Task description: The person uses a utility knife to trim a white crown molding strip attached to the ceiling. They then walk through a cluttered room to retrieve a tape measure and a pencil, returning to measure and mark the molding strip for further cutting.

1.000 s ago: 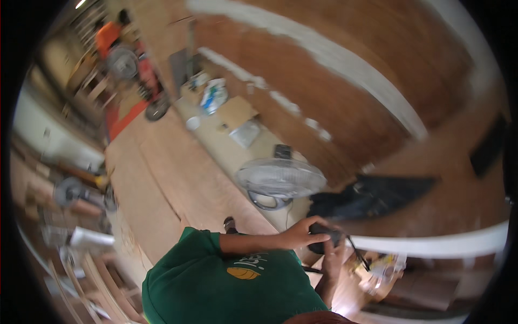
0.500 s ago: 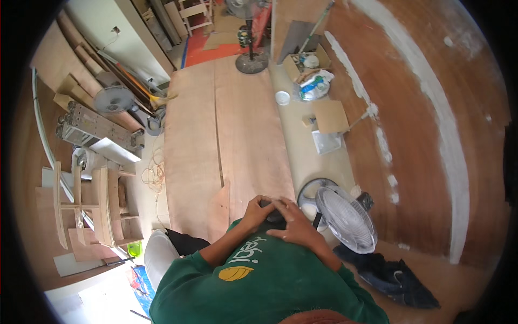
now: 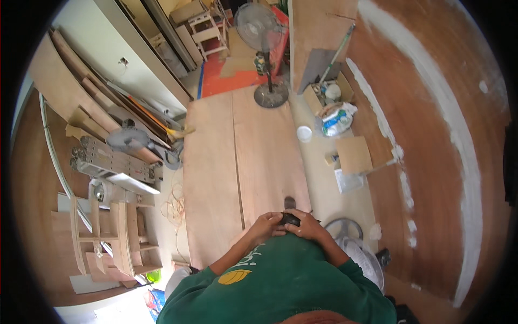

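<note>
Close in front of my green shirt, both hands meet around a small black object (image 3: 292, 219), whose kind I cannot make out. My left hand (image 3: 266, 226) is closed on its left side, with fingertips pressed to it. My right hand (image 3: 311, 225) grips it from the right, thumb and fingers bent over it. Just beyond the hands shows a dark rounded shape (image 3: 290, 202), seen against the plywood sheets (image 3: 210, 162); whether it joins the held object is unclear.
Ahead on the plywood stands a pedestal fan (image 3: 271, 95). Along the left lie a folded metal ladder (image 3: 113, 162), another fan (image 3: 128, 138) and a wooden frame (image 3: 127, 237). Rightward are a white tub (image 3: 304, 134), cardboard (image 3: 354, 154) and a white fan (image 3: 367, 262) beside my arm.
My view has tilted, so the room sits lower and further right in the picture. The right hand's fingers, spread before, are now closed around the black object, which shows more plainly.
</note>
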{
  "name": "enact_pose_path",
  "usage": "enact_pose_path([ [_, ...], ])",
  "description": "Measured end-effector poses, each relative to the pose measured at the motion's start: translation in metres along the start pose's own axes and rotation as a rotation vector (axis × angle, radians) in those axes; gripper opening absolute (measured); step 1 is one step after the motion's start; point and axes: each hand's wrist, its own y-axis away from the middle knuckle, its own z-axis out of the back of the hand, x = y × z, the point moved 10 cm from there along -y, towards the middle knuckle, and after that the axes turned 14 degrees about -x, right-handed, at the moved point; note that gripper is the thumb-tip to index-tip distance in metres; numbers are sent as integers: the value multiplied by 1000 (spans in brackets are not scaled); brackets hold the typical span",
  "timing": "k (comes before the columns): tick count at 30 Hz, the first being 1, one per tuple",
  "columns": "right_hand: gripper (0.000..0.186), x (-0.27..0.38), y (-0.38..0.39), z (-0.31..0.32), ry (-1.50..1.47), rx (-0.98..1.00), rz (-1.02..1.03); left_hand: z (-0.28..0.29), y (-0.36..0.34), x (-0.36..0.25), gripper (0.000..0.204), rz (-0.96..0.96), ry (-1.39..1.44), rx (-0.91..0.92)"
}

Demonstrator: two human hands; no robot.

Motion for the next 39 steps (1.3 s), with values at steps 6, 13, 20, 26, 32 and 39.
enact_pose_path([
  [6, 42, 27, -155, -18, 3, 132, 11, 44, -57, -118, 35, -94, 10, -126],
  [13, 43, 26, -306, -93, 208, 307, 211, 127, -141, -202, 32, -67, 211, -233],
  [20, 48, 65, -507, -137, 316, 311, 101, 223, -213, -391, 25, -109, 46, -320],
  [26, 53, 51, -626, -142, 367, 409, -72, 314, -244, -547, 21, -348, 6, -436],
  [32, 45, 31, -759, -158, 253, 389, -84, 418, -295, -700, 19, -575, 118, -583],
  [39, 41, 45, -980, -165, 293, 291, -59, 453, -372, -869, 39, -557, 200, -729],
])
